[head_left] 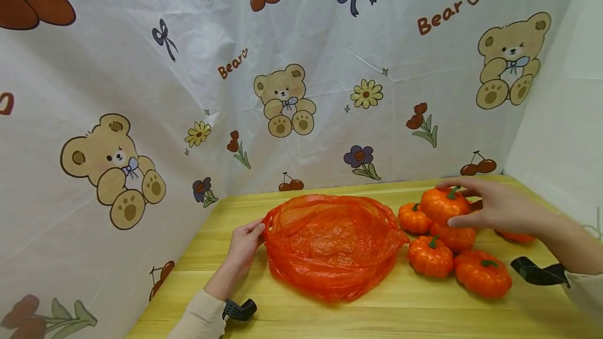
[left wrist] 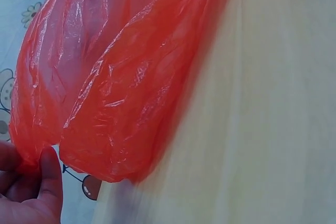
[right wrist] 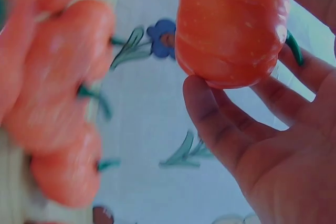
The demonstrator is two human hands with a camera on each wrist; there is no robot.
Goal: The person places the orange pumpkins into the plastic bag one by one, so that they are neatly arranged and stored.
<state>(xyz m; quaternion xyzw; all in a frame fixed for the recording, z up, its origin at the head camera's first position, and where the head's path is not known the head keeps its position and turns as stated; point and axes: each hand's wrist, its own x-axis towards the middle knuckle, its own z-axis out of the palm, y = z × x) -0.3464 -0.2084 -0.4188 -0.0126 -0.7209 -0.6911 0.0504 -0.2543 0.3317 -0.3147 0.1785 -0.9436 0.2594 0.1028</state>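
Observation:
An orange-red plastic bag (head_left: pixel 330 250) lies spread on the table with its wide mouth open. My left hand (head_left: pixel 246 245) pinches the left edge of the bag between thumb and fingers; the left wrist view shows the pinched film (left wrist: pixel 31 163) close up. On the right, my right hand (head_left: pixel 487 203) grips a small orange pumpkin (head_left: pixel 443 205) with a green stem, holding it above the other pumpkins. Thumb and fingers span its sides in the right wrist view, where the pumpkin (right wrist: pixel 231 30) shows its ribbed skin.
Several more pumpkins sit right of the bag, among them a front one (head_left: pixel 482 274), one beside the bag (head_left: pixel 431 257) and one behind (head_left: pixel 413 218). A bear-printed sheet (head_left: pixel 320 41) stands behind the yellow wood-grain table (head_left: pixel 377 318).

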